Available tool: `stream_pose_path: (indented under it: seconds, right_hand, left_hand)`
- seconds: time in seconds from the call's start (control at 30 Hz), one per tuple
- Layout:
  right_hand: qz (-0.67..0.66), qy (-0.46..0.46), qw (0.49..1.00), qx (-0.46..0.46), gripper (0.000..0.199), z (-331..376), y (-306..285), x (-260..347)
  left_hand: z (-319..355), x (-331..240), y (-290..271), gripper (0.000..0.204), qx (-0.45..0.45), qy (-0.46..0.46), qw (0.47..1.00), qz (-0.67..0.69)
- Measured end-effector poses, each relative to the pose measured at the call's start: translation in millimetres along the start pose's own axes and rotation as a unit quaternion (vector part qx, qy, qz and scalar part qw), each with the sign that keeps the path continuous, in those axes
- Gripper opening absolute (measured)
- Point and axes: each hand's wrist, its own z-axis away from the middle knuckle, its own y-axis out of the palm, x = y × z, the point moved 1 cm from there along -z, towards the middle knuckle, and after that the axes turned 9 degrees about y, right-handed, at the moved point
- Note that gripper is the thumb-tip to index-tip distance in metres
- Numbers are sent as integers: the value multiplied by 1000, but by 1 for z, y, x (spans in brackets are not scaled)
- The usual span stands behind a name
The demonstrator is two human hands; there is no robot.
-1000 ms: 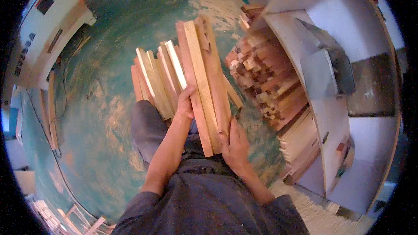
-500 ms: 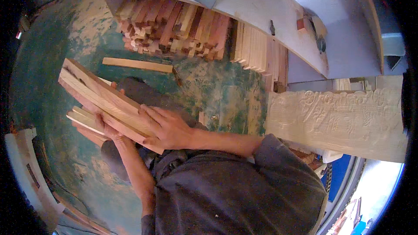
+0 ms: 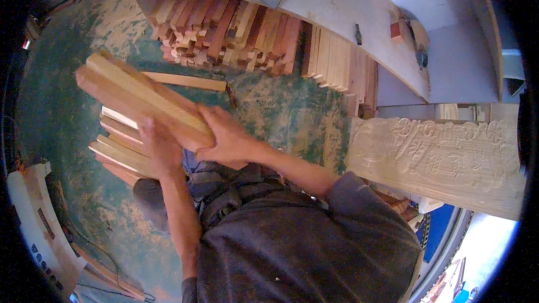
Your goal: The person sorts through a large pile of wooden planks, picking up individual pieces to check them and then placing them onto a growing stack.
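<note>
So the person has swung round since a second ago. Back then the bundle of wooden slats (image 3: 140,98) was held out straight ahead with the stack of timber off to the side; now that stacked timber (image 3: 224,28) sits right above the bundle in the head view, tucked under the pale worktop (image 3: 348,17), and the bundle points away up-left from the body instead of straight out.

The grip has shifted too. The right hand (image 3: 227,137) is clamped over the near end of the top slats, fingers wrapped across the upper face, closed tight on the wood. The left hand (image 3: 157,148) is under and beside the same end, also closed on the bundle, though it's a bit blurred so I can't tell exactly how the fingers sit. Half a second ago the right hand lay flatter along the slats; now it's bunched up at the end, which to me looks like squaring the ends together, not just carrying.

Below the held bundle, on the side away from the stacked timber, there's a second fan of loose slats (image 3: 120,148) resting against the person's lap or knee; hard to tell which. One single slat (image 3: 185,80) lies on the green floor (image 3: 281,106) between the bundle and the stacked timber. To the right of the stack, a carved wooden panel (image 3: 438,157) stands by itself, well apart from the hands.

My read: the turn brings the armful up close to that stack.
</note>
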Motion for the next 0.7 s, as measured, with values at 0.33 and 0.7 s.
stream_pose_path:
  seconds: [0.33, 0.7]
  right_hand:
    - [-182, 170, 962, -109, 106, 103, -52, -110]
    - [-175, 250, 873, -381, 81, 50, -119, -195]
  left_hand:
    - [27, 54, 61, 80, 237, -111, 941, -215]
    - [41, 65, 6, 62, 165, -113, 964, -174]
